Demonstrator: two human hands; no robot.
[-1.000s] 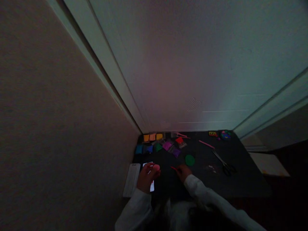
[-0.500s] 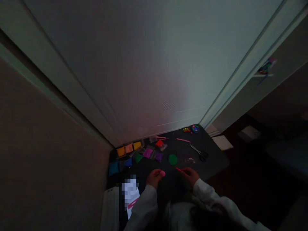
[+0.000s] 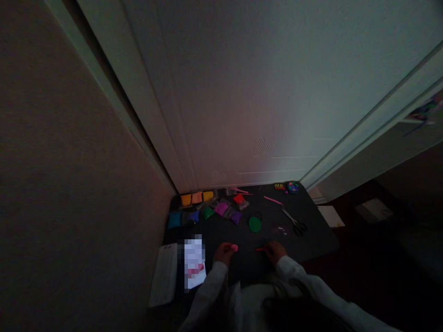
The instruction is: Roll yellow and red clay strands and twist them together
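Observation:
The scene is very dim. My left hand [image 3: 223, 253] is closed round a small pink lump [image 3: 234, 248] held just above the dark table [image 3: 311, 240]. My right hand [image 3: 275, 251] is closed on a thin red stick-like tool [image 3: 260, 249] whose tip points left toward the pink lump. The two hands are a short way apart near the table's front edge. Both sleeves are pale.
Several small coloured packets [image 3: 207, 207] lie along the table's back left. A green disc [image 3: 255, 224], scissors [image 3: 294, 222], a pink stick [image 3: 272, 200] and small colourful bits [image 3: 289, 186] lie behind. A lit screen [image 3: 194, 263] and white sheet [image 3: 165, 281] sit left. Walls rise close behind.
The view has swung about, tilting left then back. My left hand has come off the lit screen with the pink lump and now sits right of it; my right hand stays put.

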